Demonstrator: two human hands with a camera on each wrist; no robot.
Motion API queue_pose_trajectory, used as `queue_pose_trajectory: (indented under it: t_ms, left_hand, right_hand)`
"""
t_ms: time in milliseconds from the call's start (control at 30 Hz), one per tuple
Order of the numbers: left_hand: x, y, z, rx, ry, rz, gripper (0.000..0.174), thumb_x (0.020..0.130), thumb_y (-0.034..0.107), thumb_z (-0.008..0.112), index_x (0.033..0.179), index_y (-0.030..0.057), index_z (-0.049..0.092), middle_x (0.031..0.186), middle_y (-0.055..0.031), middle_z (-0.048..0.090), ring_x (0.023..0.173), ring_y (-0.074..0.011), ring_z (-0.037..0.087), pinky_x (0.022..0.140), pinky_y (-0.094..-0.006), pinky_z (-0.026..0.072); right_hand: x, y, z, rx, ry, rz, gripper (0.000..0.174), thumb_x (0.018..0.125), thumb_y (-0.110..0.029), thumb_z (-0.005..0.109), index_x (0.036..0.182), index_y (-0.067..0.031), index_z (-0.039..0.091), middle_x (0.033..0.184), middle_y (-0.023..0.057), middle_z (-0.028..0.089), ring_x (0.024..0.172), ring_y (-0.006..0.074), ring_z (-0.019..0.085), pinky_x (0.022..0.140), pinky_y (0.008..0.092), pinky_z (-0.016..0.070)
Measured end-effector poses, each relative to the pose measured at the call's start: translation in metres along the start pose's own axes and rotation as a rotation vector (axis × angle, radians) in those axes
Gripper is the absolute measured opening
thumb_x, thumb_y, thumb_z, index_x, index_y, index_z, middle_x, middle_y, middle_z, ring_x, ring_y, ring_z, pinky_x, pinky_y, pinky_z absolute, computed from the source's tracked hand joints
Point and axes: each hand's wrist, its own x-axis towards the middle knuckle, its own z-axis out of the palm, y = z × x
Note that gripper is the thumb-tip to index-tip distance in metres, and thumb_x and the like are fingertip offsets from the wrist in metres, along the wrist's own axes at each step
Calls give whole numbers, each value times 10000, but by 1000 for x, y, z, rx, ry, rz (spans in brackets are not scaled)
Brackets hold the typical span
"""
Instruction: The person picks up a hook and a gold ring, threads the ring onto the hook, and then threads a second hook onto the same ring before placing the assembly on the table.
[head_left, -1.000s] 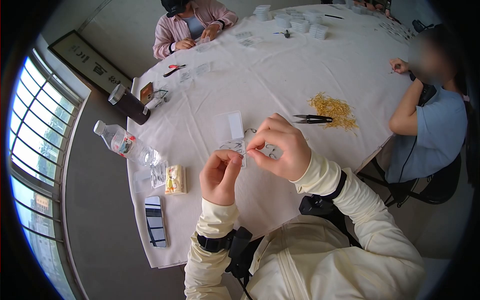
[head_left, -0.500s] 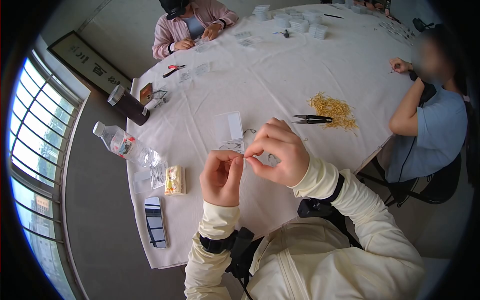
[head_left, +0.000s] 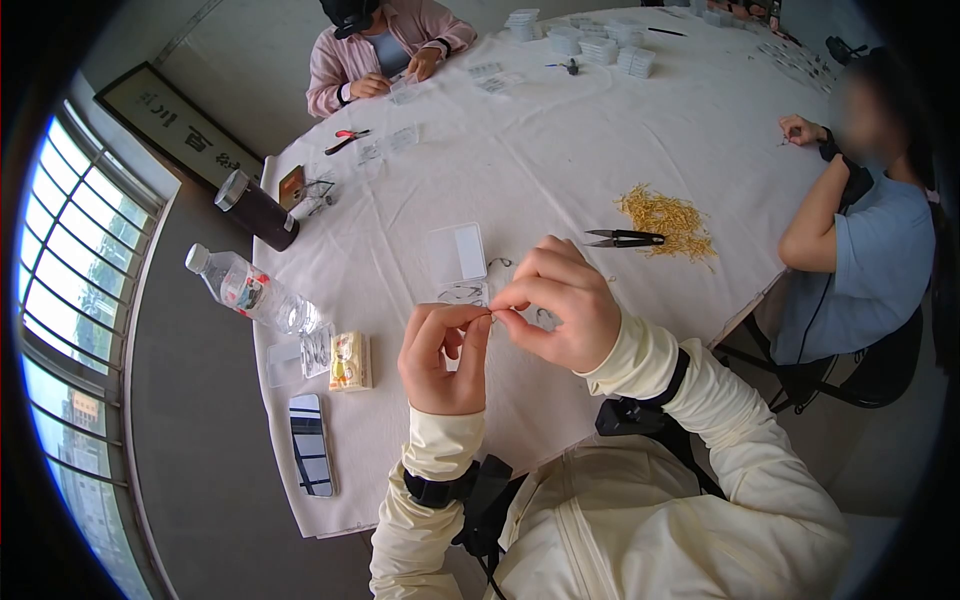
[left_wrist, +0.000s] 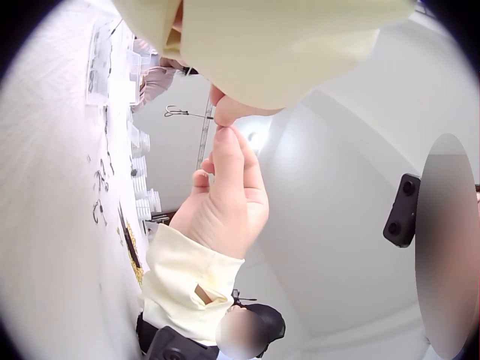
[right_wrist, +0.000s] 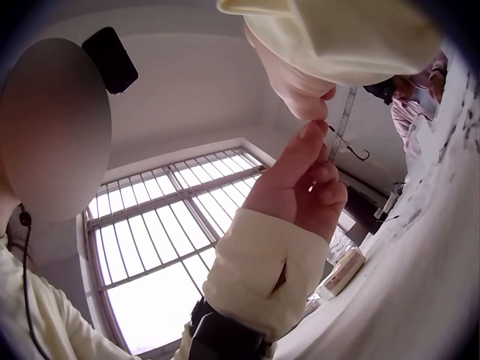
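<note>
A thin dark fishing hook with more than one point (left_wrist: 175, 112) sticks out from where the fingertips of both hands meet. My left hand (head_left: 445, 350) pinches it at the shank end between thumb and index finger. Thumb and index finger of my right hand (head_left: 565, 310) pinch at that same end, and the fingertips hide what lies between them. Just beyond the hands is an open clear plastic box (head_left: 457, 252), with dark hooks (head_left: 462, 293) in its near part. Another loose hook (head_left: 500, 262) lies beside the box.
Black thread snips (head_left: 624, 239) lie against a pile of golden strands (head_left: 665, 220) at the right. Along the left stand a water bottle (head_left: 255, 287), a dark flask (head_left: 258, 210), a tissue pack (head_left: 351, 361) and a phone (head_left: 311, 444). Two people sit around the table.
The hands' fingertips have come together, the right hand shifting slightly left. The left fingers have turned and straightened a little around the hook's end.
</note>
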Motion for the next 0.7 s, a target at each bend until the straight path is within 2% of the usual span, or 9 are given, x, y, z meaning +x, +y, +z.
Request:
queue_pose_trajectory:
  t_ms: [267,333,700]
  left_hand:
    - [0,0,-1,13,-4,6,61,857,8,710,913,30,696,840,-22,585,631,-81,441,559,-227,373]
    - [0,4,-2,21,-47,-37,64,872,-31,677,933,-20,666,871,-18,553,709,-76,458,653,-217,386]
    - [1,7,-1,68,-45,-19,87,845,-34,701,925,-3,685,851,-9,556,681,-72,437,616,-214,368]
  right_hand:
    - [0,0,-1,-24,-33,-11,174,705,-47,758,821,-113,646,771,-10,541,772,194,528,730,337,374]
    - [0,0,-1,-38,-32,-22,178,704,-49,759,824,-113,644,771,-9,541,771,195,529,729,338,373]
    - [1,-1,-1,-141,-24,-66,227,655,-43,751,793,-129,594,791,-13,530,797,191,531,726,336,376]
